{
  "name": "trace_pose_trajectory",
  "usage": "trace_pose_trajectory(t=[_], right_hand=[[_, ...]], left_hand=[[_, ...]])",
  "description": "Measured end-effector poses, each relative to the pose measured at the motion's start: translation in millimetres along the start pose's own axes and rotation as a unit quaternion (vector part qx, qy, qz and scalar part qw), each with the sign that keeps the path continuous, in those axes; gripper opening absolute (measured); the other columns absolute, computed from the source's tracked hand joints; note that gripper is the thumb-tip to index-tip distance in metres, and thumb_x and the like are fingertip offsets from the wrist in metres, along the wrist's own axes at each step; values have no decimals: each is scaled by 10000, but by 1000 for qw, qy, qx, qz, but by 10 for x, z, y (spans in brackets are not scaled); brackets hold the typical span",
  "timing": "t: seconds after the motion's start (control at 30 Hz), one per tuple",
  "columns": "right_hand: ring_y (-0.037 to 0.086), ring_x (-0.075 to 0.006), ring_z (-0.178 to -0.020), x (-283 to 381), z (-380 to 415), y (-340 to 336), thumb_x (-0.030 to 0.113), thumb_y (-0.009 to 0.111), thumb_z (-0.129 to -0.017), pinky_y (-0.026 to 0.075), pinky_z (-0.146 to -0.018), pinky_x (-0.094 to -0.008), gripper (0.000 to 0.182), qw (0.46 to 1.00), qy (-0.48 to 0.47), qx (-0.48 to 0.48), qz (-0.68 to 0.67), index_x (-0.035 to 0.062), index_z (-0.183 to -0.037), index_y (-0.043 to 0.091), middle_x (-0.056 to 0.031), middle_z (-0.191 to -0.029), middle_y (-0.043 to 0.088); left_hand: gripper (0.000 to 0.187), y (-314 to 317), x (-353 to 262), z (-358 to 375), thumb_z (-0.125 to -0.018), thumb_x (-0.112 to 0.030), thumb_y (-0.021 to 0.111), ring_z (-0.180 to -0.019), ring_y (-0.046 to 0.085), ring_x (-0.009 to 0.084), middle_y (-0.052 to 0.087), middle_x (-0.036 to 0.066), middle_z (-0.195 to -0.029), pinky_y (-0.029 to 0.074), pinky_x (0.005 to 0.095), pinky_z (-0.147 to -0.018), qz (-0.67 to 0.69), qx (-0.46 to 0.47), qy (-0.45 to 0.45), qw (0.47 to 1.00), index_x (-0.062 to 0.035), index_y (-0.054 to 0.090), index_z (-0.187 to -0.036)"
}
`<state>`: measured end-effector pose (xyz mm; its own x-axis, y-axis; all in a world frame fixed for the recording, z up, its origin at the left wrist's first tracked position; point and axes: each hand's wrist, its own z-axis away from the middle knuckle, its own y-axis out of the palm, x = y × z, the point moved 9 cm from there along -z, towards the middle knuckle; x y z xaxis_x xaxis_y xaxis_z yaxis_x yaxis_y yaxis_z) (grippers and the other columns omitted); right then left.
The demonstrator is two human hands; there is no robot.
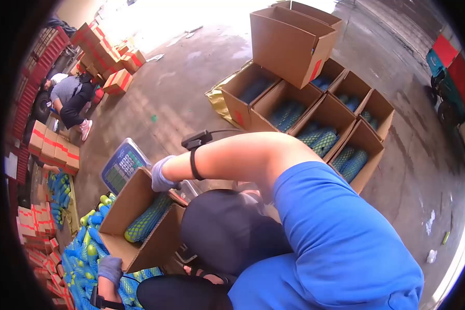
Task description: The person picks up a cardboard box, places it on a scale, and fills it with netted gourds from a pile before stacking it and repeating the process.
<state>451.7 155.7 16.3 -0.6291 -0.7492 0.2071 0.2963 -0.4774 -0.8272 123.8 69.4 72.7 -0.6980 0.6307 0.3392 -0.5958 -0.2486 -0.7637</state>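
Note:
My left hand [111, 268], in a grey glove, is closed on the near corner of an open cardboard box [157, 237]. The gloved right hand [163, 175] grips the box's opposite upper edge, its fingers partly hidden. Tilted between them, the box holds long green produce [149, 217] in blue mesh sleeves. Just beyond it stands a digital scale [125, 166] with a keypad and display. A large pile of the same sleeved green produce [82, 263] lies under and left of the box.
Several open cartons [274, 106] of sleeved produce stand at upper right, with empty-looking boxes [289, 39] stacked on top. A person [72, 98] bends over near taped cartons [51, 147] at left. A red and teal vehicle [452, 72] is at far right.

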Motion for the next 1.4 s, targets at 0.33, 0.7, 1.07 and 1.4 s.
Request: trace_pose_trajectory(t=[0.33, 0.7, 1.07, 1.4], right_hand=[[717, -330, -872, -1379, 2964, -523, 84, 657, -810, 563, -736, -424, 168, 947, 189, -255, 51, 46, -967, 704, -148, -935, 737], [692, -360, -818, -2192, 4649, 437, 149, 662, -799, 553, -741, -432, 73, 817, 466, -340, -18, 90, -841, 664, -171, -815, 695], [648, -406, -931, -2771, 4841, 1036, 402, 402, -983, 502, -864, -436, 479, 598, 531, -485, -354, 10, -942, 674, -227, -952, 688], [554, -324, -702, -1285, 4982, 279, 207, 709, -866, 459, -663, -405, 214, 472, 361, -796, 114, 64, -791, 569, -112, -745, 549]], left_hand=[[297, -3138, -388, -868, -895, -248, 556, -570, 579, 156, 609, 38, -657, 475, 339, -523, 383, -155, -83, 907, 18, 665, -822], [392, -5359, -1943, -3391, -939, -377, 559, -1029, 642, 397, 676, 240, -1052, 501, 474, -906, 104, -339, -60, 933, -25, 714, -1015], [643, -4961, -2247, -3784, -969, -279, 593, -1186, 600, 337, 580, 255, -1310, 436, 372, -1029, 462, -438, 103, 764, -67, 324, -1513], [550, -3714, -558, -778, -993, -258, 563, -1117, 590, 134, 550, 97, -1366, 443, 255, -971, 617, -424, 134, 649, -30, 406, -1469]])
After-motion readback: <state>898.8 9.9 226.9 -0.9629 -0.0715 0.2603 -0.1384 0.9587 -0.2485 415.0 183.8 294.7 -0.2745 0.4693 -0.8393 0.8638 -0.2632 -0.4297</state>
